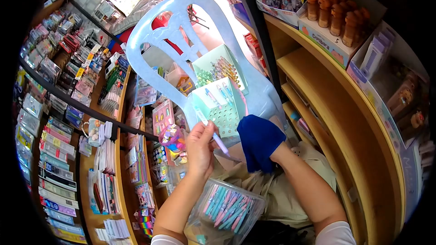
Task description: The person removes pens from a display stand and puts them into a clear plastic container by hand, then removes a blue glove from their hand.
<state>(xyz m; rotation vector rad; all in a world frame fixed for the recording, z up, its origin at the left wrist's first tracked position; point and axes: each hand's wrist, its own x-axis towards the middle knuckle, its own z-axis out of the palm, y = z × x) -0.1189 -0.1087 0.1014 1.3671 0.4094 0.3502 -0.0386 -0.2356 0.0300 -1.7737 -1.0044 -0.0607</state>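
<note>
Between the thumb and fingers of my left hand (pixel 200 149) is a slim lavender and white pen (pixel 220 143), its lavender end pointing down to the right. A dark blue cloth (pixel 260 139) wraps my right hand (pixel 279 152) and hides its fingers; only the wrist side shows. Just beyond both hands, a mint-green holder (pixel 230 121) with round holes stands on a light blue plastic chair (pixel 256 79), with several pens pictured or lying on its upper panel. Behind it, a mint box (pixel 237 54) contains many patterned pens. A clear plastic tub (pixel 258 196) of pink and teal pens sits by my lap.
Shelves of packaged stationery (pixel 59 163) line the left side. Curved wooden shelves (pixel 359 122) rise close on the right, bearing a box of brown capybara figures (pixel 336 18). A pink-rimmed cup (pixel 172 138) stands left of my left hand.
</note>
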